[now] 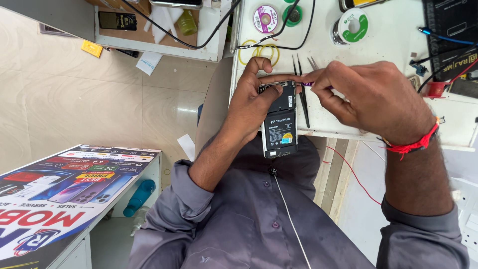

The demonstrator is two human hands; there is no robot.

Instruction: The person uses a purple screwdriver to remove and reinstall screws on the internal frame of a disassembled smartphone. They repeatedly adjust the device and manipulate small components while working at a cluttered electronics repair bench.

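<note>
i see my left hand (251, 102) fingers wrapped around the opened phone (280, 119), steadying it above the desk (388, 35) edge, while my right hand (371, 94) fingers pinch a purple-tipped tool (308, 84) at its top corner.

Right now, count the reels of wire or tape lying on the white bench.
3, maybe more beyond the frame: a pink reel at the top, a green reel beside it on its right, and a white-and-green reel further right.
</note>
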